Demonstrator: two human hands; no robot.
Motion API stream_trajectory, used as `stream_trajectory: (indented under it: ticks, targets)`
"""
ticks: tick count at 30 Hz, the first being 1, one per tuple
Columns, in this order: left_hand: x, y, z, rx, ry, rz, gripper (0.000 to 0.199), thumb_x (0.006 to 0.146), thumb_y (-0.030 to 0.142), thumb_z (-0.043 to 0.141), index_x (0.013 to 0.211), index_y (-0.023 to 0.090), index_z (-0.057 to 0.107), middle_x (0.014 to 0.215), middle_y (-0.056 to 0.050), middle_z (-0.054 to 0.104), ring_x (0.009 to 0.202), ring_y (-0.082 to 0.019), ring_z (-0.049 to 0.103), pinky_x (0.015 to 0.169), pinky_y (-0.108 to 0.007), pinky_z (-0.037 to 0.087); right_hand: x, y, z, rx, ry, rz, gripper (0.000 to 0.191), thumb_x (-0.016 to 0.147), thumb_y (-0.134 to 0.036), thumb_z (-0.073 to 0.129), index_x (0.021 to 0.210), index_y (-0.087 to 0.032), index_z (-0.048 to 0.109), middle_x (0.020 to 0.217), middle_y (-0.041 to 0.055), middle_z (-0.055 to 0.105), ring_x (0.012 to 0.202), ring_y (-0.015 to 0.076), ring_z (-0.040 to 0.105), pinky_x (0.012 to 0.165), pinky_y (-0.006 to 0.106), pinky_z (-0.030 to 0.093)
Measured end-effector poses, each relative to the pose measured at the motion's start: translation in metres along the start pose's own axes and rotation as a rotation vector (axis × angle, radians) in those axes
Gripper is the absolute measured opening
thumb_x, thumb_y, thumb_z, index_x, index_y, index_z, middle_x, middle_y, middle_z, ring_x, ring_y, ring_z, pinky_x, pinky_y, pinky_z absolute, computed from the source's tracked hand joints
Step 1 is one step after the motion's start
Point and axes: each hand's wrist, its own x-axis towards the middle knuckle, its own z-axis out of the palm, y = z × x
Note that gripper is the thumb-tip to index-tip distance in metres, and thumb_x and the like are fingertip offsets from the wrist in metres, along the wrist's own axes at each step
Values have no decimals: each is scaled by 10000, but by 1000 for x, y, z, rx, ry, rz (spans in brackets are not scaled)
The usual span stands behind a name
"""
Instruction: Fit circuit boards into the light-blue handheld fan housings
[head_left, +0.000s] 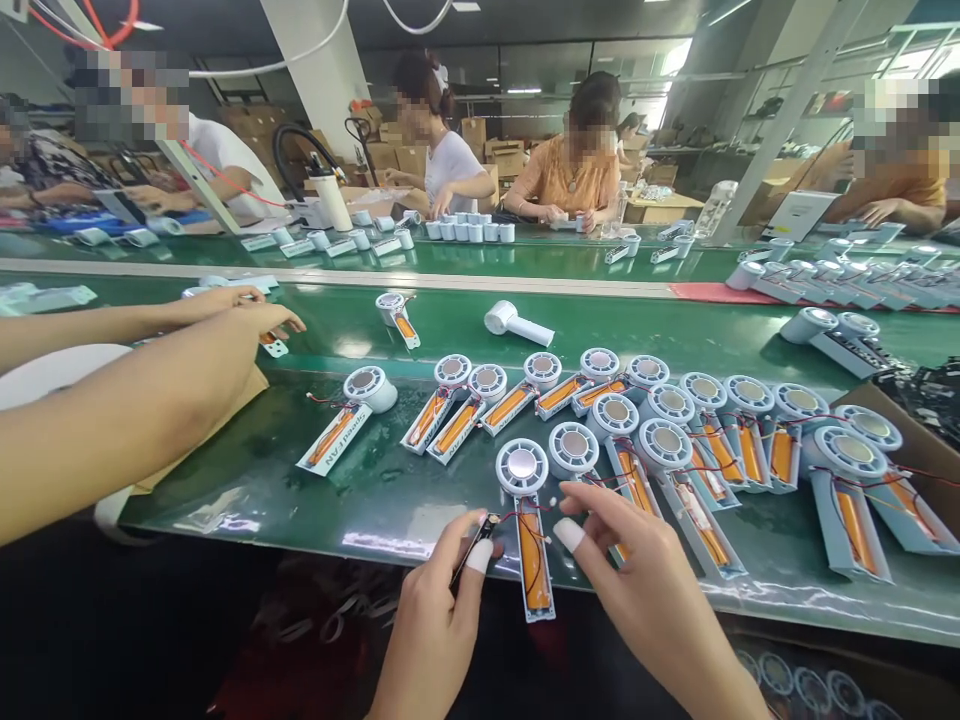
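Observation:
My left hand (442, 610) pinches a small dark circuit board (480, 535) between thumb and forefinger. Thin red and black wires run from it toward an opened handheld fan (532, 545). That fan lies with its round head away from me, an orange battery showing in its handle, which reaches past the table's front edge. To the right of the fan, my right hand (637, 560) hovers with thumb and forefinger apart, near a small white wire plug (553, 502). White covers sit on both thumbs. Nothing shows between the right fingers.
Several opened fans (664, 445) crowd the green table (360, 520) to my right; another fan (337, 430) lies at left. A closed white fan (517, 322) rests farther back. A co-worker's arms (150, 400) reach in from the left. A cardboard box (922, 430) stands at right. People work opposite.

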Motion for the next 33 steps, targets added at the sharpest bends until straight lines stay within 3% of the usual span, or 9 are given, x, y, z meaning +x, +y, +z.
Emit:
stream_trajectory:
  ticks: [4, 6, 9, 11, 17, 24, 28, 31, 33]
  targets:
    - [-2, -5, 5, -75, 71, 19, 375, 989, 461, 420, 1277, 261, 552, 1015, -59, 751, 601, -165, 650, 590, -272, 537, 14, -10, 12, 163, -106, -85, 173, 977, -188, 530, 983, -229, 697, 1014, 35, 706, 895, 162, 657, 787, 247, 509]
    - [-2, -5, 7, -104, 87, 36, 346, 994, 436, 430, 1278, 270, 535, 1040, -57, 742, 571, -144, 643, 557, -257, 533, 20, -13, 17, 262, -208, -34, 163, 963, -181, 545, 949, -224, 701, 918, 13, 704, 803, 144, 634, 725, 232, 490]
    - [-2, -3, 8, -102, 92, 82, 285, 996, 371, 426, 1210, 260, 578, 892, -27, 742, 514, -135, 623, 552, -252, 532, 24, -15, 24, 334, -334, 78, 140, 937, -188, 583, 927, -229, 717, 727, -33, 639, 621, 114, 528, 589, 217, 426]
    - [-2, 1, 7, -89, 85, 106, 263, 988, 335, 430, 1142, 251, 625, 778, -6, 718, 511, -143, 626, 561, -253, 536, 25, -14, 27, 332, -349, 93, 142, 929, -179, 591, 927, -234, 723, 725, -42, 631, 606, 107, 497, 578, 216, 406]
    - [-1, 18, -1, -50, 77, 115, 272, 949, 295, 457, 1029, 232, 709, 514, 25, 570, 709, -235, 711, 676, -294, 576, 22, -10, 25, 293, -349, 3, 241, 956, -109, 508, 1013, -254, 692, 972, -20, 716, 855, 135, 635, 762, 225, 471]
    - [3, 23, -5, -113, 36, 168, 232, 965, 346, 515, 1045, 247, 708, 1005, -52, 751, 925, -208, 716, 811, -267, 561, 16, -11, 26, 103, -315, -79, 276, 965, -112, 514, 1186, -253, 602, 995, 16, 678, 875, 175, 626, 763, 281, 489]
    - [4, 19, -2, -196, -3, 96, 279, 973, 411, 509, 1016, 225, 713, 786, -21, 701, 739, -178, 673, 628, -225, 521, 13, -10, 28, 2, -327, -198, 290, 941, -53, 509, 1137, -243, 606, 1014, 31, 667, 916, 205, 604, 785, 321, 503]
    - [3, 18, 0, -281, -55, -37, 364, 971, 497, 485, 1011, 203, 696, 519, 60, 491, 467, -123, 483, 429, -196, 380, 12, -5, 30, -43, -301, -281, 274, 962, -54, 478, 1113, -241, 609, 1033, 42, 646, 937, 216, 579, 799, 343, 505]
    - [2, 18, 1, -316, -53, -80, 363, 960, 503, 491, 1027, 200, 679, 528, 68, 486, 429, -105, 426, 399, -192, 355, 11, -2, 32, -64, -254, -292, 268, 975, -64, 459, 1110, -241, 608, 1028, 48, 625, 923, 213, 572, 782, 339, 502]
